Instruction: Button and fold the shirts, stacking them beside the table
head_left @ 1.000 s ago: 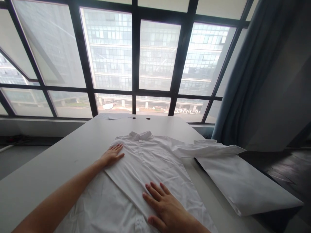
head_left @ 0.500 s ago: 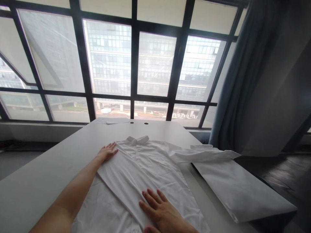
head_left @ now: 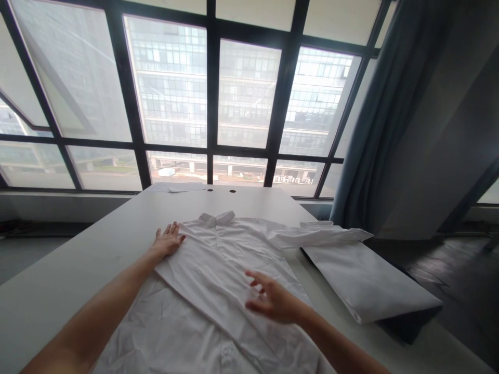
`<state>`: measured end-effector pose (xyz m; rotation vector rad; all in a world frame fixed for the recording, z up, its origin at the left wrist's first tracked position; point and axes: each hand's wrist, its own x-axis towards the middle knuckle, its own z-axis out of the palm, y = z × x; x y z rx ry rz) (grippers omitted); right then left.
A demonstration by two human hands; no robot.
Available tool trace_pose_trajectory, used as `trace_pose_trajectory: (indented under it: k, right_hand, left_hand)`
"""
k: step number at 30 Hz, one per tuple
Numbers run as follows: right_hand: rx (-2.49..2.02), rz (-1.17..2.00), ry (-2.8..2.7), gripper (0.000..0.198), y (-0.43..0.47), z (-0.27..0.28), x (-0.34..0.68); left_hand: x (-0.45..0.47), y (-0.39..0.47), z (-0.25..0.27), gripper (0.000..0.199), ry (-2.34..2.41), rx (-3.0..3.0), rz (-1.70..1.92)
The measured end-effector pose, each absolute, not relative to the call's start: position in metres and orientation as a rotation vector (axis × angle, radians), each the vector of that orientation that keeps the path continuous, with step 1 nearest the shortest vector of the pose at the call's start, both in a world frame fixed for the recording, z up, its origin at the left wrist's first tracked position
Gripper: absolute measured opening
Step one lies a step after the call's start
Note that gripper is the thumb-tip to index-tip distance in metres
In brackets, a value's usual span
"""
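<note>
A white button-up shirt (head_left: 234, 254) lies front up on the white table, its collar toward the window. One sleeve is laid diagonally down across its front; the other stretches out to the right. My left hand (head_left: 168, 240) rests flat with fingers spread at the shirt's left shoulder edge. Over the middle of the shirt front is my right hand (head_left: 271, 298), its fingers apart and slightly curled, a little blurred, with nothing in them. It appears to be raised off the cloth.
Right of the shirt, a folded white cloth (head_left: 366, 280) lies on a dark item (head_left: 409, 324), under the outstretched sleeve. Papers (head_left: 175, 188) lie at the far left of the table (head_left: 89, 259). Beyond stand a framed window and a blue-grey curtain (head_left: 362, 156).
My right hand has lifted from the lower shirt front and moved forward, its fingers now curled. My left hand stays at the shoulder. The view has shifted slightly.
</note>
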<state>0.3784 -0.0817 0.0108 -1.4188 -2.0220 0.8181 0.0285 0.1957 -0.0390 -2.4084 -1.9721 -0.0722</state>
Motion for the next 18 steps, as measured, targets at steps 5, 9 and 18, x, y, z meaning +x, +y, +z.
trace_pose_trajectory:
  k: [5,9,18]
  right_hand:
    - [-1.697,0.908,-0.772,0.087,-0.027,0.017,0.441]
    - [-1.537,0.888,-0.517,0.067,0.001,0.015,0.482]
    - [-1.476,0.317,-0.504,0.023,0.042,0.015,0.513]
  left_hand:
    - [0.035,0.147,-0.033,0.081,-2.030,-2.406,0.004]
    - [0.024,0.111,-0.041,0.088,-2.064,-2.496,0.088]
    - [0.014,0.091,-0.059,0.081,-1.935,-2.502,-0.087]
